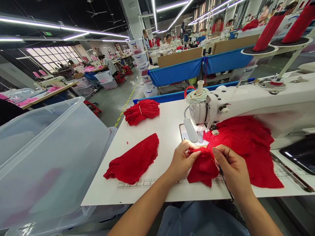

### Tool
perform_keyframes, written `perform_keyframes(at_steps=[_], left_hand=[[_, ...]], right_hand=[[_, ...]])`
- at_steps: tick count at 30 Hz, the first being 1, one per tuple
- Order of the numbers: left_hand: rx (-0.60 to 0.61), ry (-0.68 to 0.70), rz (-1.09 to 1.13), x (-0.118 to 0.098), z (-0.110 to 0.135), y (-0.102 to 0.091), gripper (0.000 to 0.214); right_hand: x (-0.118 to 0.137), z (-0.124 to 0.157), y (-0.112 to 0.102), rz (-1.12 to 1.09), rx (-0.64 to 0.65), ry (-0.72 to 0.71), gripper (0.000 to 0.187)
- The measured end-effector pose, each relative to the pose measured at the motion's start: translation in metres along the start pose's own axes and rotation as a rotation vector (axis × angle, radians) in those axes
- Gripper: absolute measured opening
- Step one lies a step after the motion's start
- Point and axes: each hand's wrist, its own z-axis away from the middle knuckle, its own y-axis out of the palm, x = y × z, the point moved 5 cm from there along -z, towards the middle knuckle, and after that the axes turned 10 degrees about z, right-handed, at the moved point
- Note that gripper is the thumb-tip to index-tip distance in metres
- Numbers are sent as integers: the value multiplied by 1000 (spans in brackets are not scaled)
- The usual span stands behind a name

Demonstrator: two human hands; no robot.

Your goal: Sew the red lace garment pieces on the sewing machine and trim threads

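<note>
In front of the sewing machine, a piece of red lace-edged fabric is stretched between my two hands. My left hand pinches its upper left edge between thumb and fingers. At the other side my right hand is closed on the fabric's edge. A thin dark pointed thing shows by the right fingers, with a dark cord hanging below; I cannot make out its kind. More red fabric lies bunched under the machine's arm, right of the needle area. A flat red fabric piece lies left of my left hand.
A tied bundle of red fabric lies at the table's back left. Clear plastic bins stand on the left. Long metal tweezers and a black glossy object lie at right. Red thread cones stand above; people sit at machines beyond.
</note>
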Motion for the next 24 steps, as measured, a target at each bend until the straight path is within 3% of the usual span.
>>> perform_keyframes(at_steps=[5, 14, 24], left_hand=[[8, -85, 142, 1, -2, -4, 30], [-9, -49, 46, 5, 0, -7, 22], [-40, -101, 182, 2, 2, -5, 24]], right_hand=[[-10, 1, 6, -130, -96, 121, 41], [-25, 7, 14, -359, -349, 172, 40], [-16, 6, 11, -376, -326, 168, 43]])
